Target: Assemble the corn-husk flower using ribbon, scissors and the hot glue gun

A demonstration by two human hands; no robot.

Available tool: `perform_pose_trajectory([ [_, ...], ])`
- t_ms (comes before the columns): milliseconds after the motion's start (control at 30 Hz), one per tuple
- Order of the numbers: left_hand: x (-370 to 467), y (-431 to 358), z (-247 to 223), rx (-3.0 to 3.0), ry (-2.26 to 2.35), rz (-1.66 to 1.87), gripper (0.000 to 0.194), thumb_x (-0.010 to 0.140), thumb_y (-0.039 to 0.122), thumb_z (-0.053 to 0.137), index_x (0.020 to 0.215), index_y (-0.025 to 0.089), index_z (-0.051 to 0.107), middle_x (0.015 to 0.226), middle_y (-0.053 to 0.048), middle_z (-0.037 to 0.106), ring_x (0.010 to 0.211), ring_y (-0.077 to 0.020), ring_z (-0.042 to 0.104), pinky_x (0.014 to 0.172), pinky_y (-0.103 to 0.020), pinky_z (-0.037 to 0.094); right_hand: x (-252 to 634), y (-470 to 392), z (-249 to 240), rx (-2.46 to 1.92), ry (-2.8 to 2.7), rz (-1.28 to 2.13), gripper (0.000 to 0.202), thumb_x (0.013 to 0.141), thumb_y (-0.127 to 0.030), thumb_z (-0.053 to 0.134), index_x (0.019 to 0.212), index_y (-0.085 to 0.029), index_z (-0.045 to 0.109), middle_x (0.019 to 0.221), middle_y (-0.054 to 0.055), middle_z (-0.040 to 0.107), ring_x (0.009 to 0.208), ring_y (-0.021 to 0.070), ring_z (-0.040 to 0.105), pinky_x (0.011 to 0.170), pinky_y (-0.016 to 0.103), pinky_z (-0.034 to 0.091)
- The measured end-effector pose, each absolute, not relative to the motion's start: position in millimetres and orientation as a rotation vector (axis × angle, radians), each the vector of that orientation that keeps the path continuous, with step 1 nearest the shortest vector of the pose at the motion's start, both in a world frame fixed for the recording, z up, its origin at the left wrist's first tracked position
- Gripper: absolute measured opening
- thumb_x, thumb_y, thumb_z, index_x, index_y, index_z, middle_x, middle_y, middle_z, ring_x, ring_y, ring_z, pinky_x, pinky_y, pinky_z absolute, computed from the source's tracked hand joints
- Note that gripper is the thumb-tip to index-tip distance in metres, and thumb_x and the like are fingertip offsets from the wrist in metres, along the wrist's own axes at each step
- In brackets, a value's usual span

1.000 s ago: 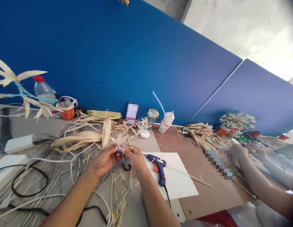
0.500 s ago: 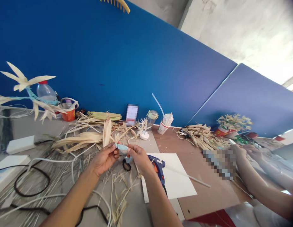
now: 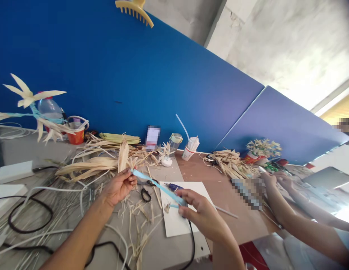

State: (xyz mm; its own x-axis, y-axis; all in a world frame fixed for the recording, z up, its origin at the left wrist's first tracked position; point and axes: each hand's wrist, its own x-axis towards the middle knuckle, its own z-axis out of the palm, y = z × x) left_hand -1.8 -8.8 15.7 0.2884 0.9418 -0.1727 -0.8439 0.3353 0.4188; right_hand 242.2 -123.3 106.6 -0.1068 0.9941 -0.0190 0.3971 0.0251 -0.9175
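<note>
in the head view, the left hand point(image 3: 121, 188) pinches the base of a small husk flower point(image 3: 132, 163) between thumb and fingertips, closed narrow on it where one end of a light blue strip point(image 3: 160, 186) meets it. the strip runs taut and slanting down to the right hand point(image 3: 198, 210), whose thumb and fingers close around its other end above a white sheet point(image 3: 178, 224). a blue glue gun point(image 3: 175, 186) lies on the sheet, partly hidden behind the strip and the right hand. black-handled scissors point(image 3: 145, 195) lie between the hands on the grey table point(image 3: 160, 245), near scattered husk scraps point(image 3: 140, 221). dry corn husks point(image 3: 91, 165) lie just beyond the left hand. farther back, a white round base point(image 3: 166, 161) bears another husk flower point(image 3: 166, 150), near a lidded jar point(image 3: 175, 141) and a paper cup point(image 3: 188, 153). another person's hands point(image 3: 268, 180) are at the right, well apart.
</note>
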Motion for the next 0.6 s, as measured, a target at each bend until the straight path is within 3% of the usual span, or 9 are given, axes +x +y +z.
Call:
perform_pose_trajectory([
  [133,-1,-9,16,0.267,0.405,1.234,0.015,0.069,-0.003,0.062,0.066,0.011,0.059,0.058,0.001,0.054,0.049,-0.006,0.046,0.046,-0.019,0.04,252,-124,105,-1.38,-1.619,1.035,0.036,0.073,-0.024,0.064,0.109,-0.022,0.062,0.094,0.006,0.065,0.083,0.0194,0.059,0.071,0.031,0.046],
  [233,-2,-8,17,0.249,0.393,1.258,0.016,0.069,-0.003,0.061,0.065,0.012,0.058,0.062,0.0,0.058,0.049,-0.0053,0.045,0.046,-0.019,0.04,259,-115,106,-1.351,-1.646,1.03,0.042,0.074,-0.024,0.061,0.115,-0.021,0.058,0.091,0.006,0.065,0.082,0.0191,0.059,0.072,0.031,0.047],
  [333,-2,-9,18,0.246,0.392,1.27,0.016,0.068,-0.004,0.061,0.064,0.012,0.058,0.066,-0.001,0.06,0.049,-0.0051,0.045,0.046,-0.019,0.04,265,-102,106,-1.542,-1.801,0.661,0.044,0.073,-0.02,0.059,0.117,-0.023,0.058,0.084,0.004,0.065,0.078,0.0189,0.059,0.077,0.034,0.044],
  [467,1,-11,20,0.254,0.379,1.265,0.016,0.067,-0.004,0.061,0.065,0.011,0.059,0.065,-0.001,0.059,0.05,-0.0054,0.045,0.046,-0.018,0.04,272,-78,93,-1.71,-1.839,0.09,0.033,0.074,-0.016,0.051,0.104,-0.022,0.064,0.084,0.005,0.068,0.078,0.0201,0.06,0.085,0.04,0.039],
  [600,0,-11,20,0.216,0.362,1.309,0.016,0.068,-0.005,0.058,0.065,0.011,0.058,0.067,-0.002,0.06,0.05,-0.0057,0.044,0.046,-0.019,0.041,276,-56,69,-1.636,-1.535,-0.064,0.02,0.073,-0.018,0.049,0.087,-0.016,0.064,0.087,0.008,0.066,0.082,0.0217,0.06,0.077,0.035,0.042],
])
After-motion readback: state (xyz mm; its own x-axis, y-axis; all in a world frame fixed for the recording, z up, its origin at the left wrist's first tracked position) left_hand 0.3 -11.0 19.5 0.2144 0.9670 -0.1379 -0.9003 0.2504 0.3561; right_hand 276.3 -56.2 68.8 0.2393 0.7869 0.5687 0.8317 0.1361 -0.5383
